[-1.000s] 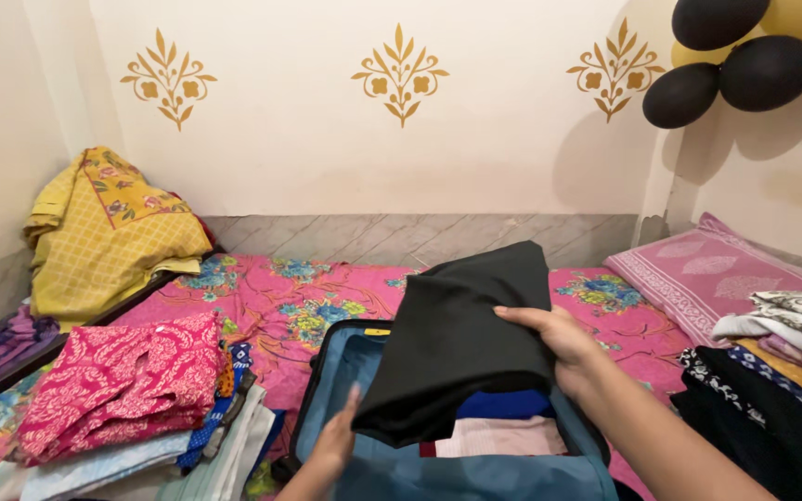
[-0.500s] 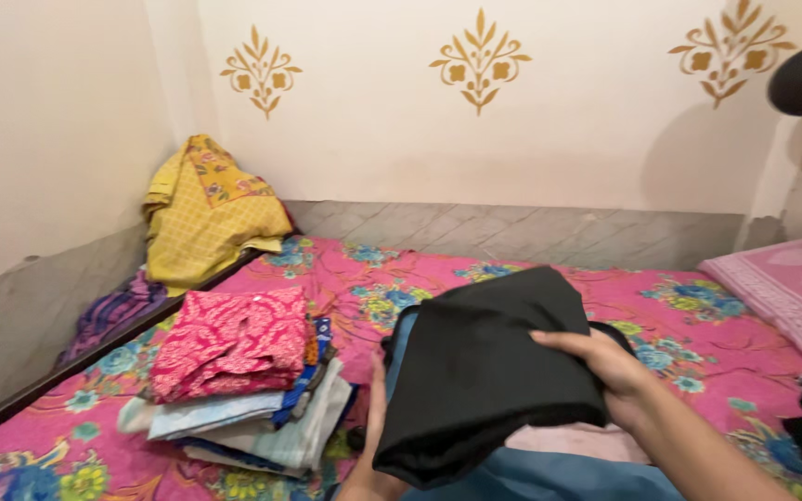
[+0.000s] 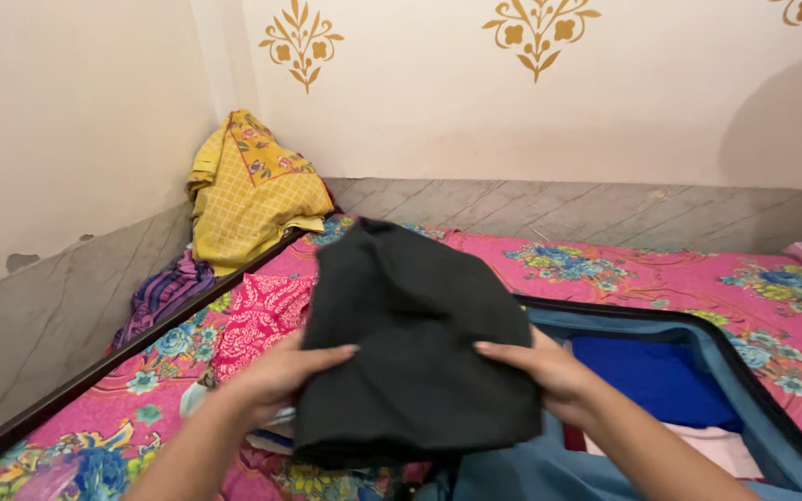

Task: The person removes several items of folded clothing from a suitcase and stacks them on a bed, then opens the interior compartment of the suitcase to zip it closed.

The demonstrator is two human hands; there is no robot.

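**Black garment held over the suitcase's left edge**

Both hands grip a folded black garment (image 3: pixel 415 339) and hold it up in the air, above the left rim of the open blue suitcase (image 3: pixel 744 390). The left hand (image 3: pixel 276 371) clasps the garment's left side, thumb across the front and the other fingers hidden behind the cloth. The right hand (image 3: pixel 549 371) does the same on the right side, thumb (image 3: pixel 503 351) lying flat on the fabric. Neither hand is spread wide; each is closed on cloth.

Inside the suitcase lie a blue item (image 3: pixel 656 376) and a pale pink one (image 3: pixel 721 445). Left of the suitcase, partly hidden by the garment, sits a pink patterned pile (image 3: pixel 257 320). Farther left, in the corner, is a yellow bundle (image 3: pixel 252 190).

Risks, as a judgement: the grip is only at the two sides, so the lower fold, which hangs loose, could fall open and undo the folding. The garment also hangs partly over the pile, so lowering it there could knock or cover the stack.
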